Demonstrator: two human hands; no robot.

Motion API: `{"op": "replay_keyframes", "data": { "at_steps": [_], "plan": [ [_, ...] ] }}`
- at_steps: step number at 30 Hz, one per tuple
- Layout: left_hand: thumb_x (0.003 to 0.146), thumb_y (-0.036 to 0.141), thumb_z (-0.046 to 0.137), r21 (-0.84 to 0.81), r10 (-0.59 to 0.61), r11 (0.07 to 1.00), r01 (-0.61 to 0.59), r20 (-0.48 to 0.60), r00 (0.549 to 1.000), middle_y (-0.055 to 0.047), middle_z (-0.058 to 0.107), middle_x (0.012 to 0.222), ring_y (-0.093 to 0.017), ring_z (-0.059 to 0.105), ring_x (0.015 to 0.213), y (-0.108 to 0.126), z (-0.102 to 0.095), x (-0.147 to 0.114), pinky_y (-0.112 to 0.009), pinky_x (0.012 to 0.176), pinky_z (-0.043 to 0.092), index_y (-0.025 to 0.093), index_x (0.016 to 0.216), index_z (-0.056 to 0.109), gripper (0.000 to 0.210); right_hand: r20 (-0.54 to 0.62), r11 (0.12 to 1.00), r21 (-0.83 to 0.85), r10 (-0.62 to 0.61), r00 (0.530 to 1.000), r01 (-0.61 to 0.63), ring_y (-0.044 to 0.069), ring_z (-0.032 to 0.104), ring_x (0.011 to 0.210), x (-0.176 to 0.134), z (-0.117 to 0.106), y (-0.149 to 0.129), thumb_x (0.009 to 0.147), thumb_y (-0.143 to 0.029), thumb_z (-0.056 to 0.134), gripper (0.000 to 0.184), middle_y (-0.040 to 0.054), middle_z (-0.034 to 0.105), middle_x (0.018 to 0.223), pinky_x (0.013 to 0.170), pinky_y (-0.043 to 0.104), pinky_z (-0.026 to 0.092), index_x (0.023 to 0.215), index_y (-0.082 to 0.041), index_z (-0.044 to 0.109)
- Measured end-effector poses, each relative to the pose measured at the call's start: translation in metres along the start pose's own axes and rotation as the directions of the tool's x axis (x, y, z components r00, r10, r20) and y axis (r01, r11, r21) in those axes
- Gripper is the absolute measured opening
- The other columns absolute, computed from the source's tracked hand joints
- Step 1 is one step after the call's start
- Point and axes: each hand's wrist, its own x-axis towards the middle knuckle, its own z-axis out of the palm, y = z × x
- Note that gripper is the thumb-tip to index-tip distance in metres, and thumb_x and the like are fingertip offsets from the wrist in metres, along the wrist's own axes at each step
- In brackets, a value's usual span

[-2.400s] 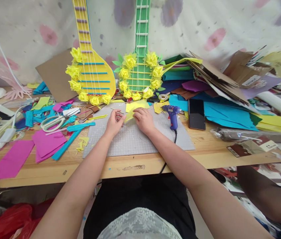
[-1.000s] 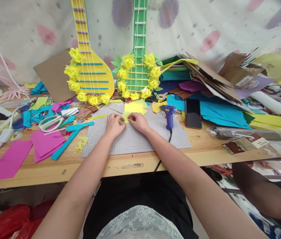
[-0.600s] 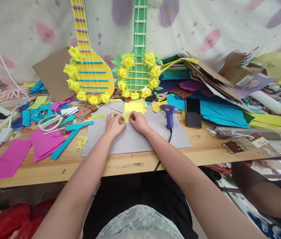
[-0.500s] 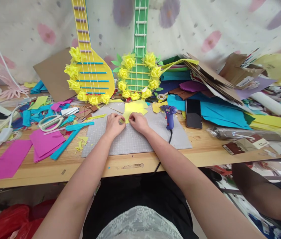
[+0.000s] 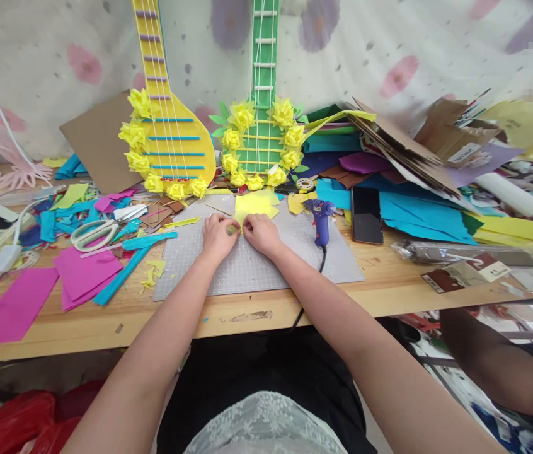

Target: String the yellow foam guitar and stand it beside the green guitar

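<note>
My left hand (image 5: 220,237) and my right hand (image 5: 261,234) meet over a grey cutting mat (image 5: 247,277). Thumb and fingers of each are closed in a pinch on a small piece of yellow paper (image 5: 241,231), mostly hidden between the fingertips. Just behind them lie yellow paper sheets (image 5: 254,204). A blue glue gun (image 5: 322,226) rests on the mat to the right of my right hand. Yellow scraps (image 5: 154,272) are left of my left hand, by the mat's edge.
A yellow paper guitar (image 5: 181,135) and a green one (image 5: 261,135), trimmed with yellow flowers, stand behind. Scissors (image 5: 94,234) and magenta sheets (image 5: 84,274) lie left. A phone (image 5: 367,215) and blue sheets (image 5: 422,214) lie right. Someone's arm (image 5: 498,359) shows at lower right.
The yellow piece between my fingertips shows less now, pinched smaller. My hands have barely shifted, and the view has moved slightly.
</note>
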Motion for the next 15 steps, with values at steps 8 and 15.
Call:
{"op": "replay_keyframes", "data": {
  "at_steps": [8,15],
  "plan": [
    [0.069,0.028,0.063,0.016,-0.021,1.0,0.021,0.021,1.0,-0.007,0.049,0.095,-0.026,0.044,0.101,0.0019,-0.0004,0.001,-0.04,0.09,0.035,0.027,0.078,0.07,0.011,-0.005,0.997,-0.046,-0.064,0.998,0.064,0.021,0.047,0.09,-0.0036,-0.0002,0.0018,0.079,-0.025,0.05,0.015,0.0071,0.058,0.093,0.075,0.031,0.039,0.092,-0.02,0.056],
    [0.069,0.034,0.064,0.049,-0.045,0.998,0.044,0.014,0.999,-0.006,0.051,0.096,-0.025,0.044,0.101,0.0068,-0.0002,0.0005,-0.038,0.09,0.035,0.027,0.077,0.069,0.012,0.017,1.0,-0.001,0.012,1.0,-0.012,0.019,0.047,0.089,-0.002,-0.0048,0.0047,0.075,-0.01,0.043,0.024,0.0076,0.056,0.093,0.078,0.03,0.038,0.096,-0.016,0.054]
  ]
}}
